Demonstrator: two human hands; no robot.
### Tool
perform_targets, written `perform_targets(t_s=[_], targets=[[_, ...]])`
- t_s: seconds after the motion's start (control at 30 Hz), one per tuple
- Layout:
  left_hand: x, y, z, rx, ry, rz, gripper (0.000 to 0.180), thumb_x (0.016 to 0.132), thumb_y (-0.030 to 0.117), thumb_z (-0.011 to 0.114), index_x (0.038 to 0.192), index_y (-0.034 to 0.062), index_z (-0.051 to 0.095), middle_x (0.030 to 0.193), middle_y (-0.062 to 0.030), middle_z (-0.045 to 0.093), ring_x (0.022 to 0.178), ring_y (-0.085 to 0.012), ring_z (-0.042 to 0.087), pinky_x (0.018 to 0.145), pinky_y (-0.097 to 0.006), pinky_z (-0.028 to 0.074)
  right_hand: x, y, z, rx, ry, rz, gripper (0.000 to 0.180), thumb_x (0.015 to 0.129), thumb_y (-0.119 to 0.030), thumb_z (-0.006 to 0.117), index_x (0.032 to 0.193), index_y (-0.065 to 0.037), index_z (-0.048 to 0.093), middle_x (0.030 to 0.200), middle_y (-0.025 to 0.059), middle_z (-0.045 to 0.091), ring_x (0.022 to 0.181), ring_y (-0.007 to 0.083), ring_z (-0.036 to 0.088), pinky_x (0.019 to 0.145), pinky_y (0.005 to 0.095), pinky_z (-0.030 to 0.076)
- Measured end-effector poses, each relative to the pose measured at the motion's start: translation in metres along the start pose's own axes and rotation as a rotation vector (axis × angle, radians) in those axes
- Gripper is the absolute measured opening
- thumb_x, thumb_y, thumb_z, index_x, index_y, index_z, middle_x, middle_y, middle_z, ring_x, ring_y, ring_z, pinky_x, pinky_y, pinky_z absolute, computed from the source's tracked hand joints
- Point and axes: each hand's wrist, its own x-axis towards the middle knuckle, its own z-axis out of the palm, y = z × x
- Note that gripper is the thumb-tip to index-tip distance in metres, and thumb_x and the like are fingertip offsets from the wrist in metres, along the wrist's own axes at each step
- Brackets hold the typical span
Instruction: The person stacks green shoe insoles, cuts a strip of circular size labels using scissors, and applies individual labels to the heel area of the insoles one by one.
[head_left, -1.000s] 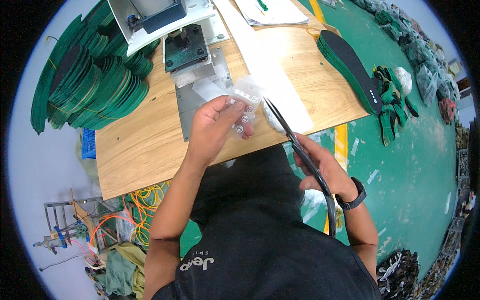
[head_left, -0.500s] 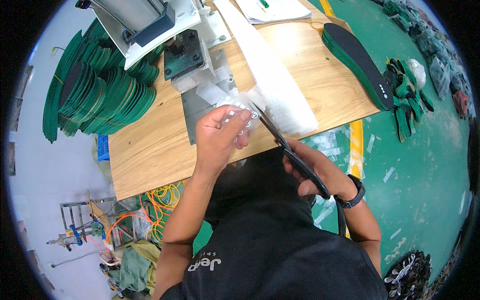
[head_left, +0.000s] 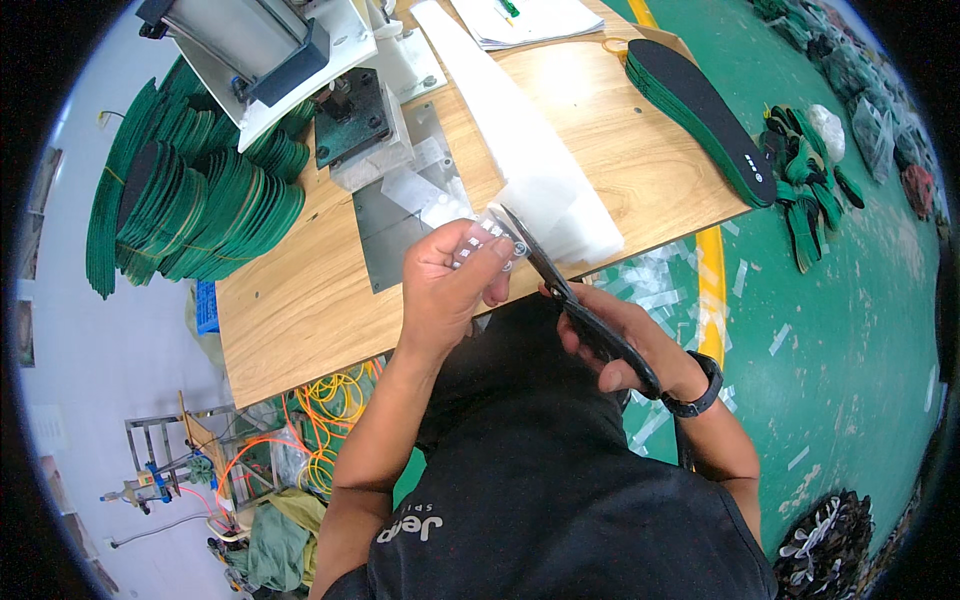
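Between the thumb and fingers of my left hand (head_left: pixel 447 282) is a small clear film sheet (head_left: pixel 487 240) with white printed marks. My right hand (head_left: pixel 622 335) is wrapped round the handles of black scissors (head_left: pixel 590 318), whose blades point up and left to the film's right edge. Whether the blades are fully closed on the film cannot be made out. Just beyond, a long white translucent strip (head_left: pixel 540 130) lies along the table and reaches its near edge. Cut pieces of clear film (head_left: pixel 412 188) lie on a grey metal plate (head_left: pixel 377 240) past my left hand.
A press machine (head_left: pixel 365 130) stands on the wooden table (head_left: pixel 290 320), with stacked green insoles (head_left: pixel 200 205) to its left. More black-topped insoles (head_left: pixel 700 115) lie at right, and papers (head_left: pixel 530 20) at the back. Film scraps (head_left: pixel 655 290) litter the green floor; hoses (head_left: pixel 325 420) hang below left.
The film sheet and my left hand have shifted slightly right and down. The scissors stay at the film's edge. The table and machine sit a little further left in view.
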Motion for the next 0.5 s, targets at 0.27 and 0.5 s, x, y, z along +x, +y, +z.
perform_targets(t_s=[0.27, 0.5], targets=[[-0.028, 0.016, -0.031, 0.362, -0.121, -0.113, 0.013, 0.087, 0.012, 0.064, 0.077, 0.0032, 0.061, 0.059, -0.0012, 0.058, 0.051, -0.0060, 0.053, 0.047, -0.020, 0.039, -0.011, -0.008, 0.017, -0.048, 0.292, -0.117, 0.084, 0.069, -0.060, 0.073, 0.125, 0.000, 0.052, 0.071, -0.0031, 0.054, 0.064, 0.0040, 0.050, 0.055, 0.0173, 0.037], [-0.091, 0.022, -0.081, 0.261, 0.025, -0.238, 0.018, 0.093, 0.011, 0.056, 0.094, -0.0044, 0.065, 0.073, -0.0092, 0.066, 0.068, -0.0138, 0.064, 0.060, -0.024, 0.051, 0.029, -0.004, 0.048, -0.670, 0.405, -0.396, 0.066, 0.071, -0.001, 0.074, 0.128, -0.003, 0.041, 0.095, 0.0142, 0.066, 0.068, 0.0130, 0.061, 0.061, 0.0254, 0.048]])
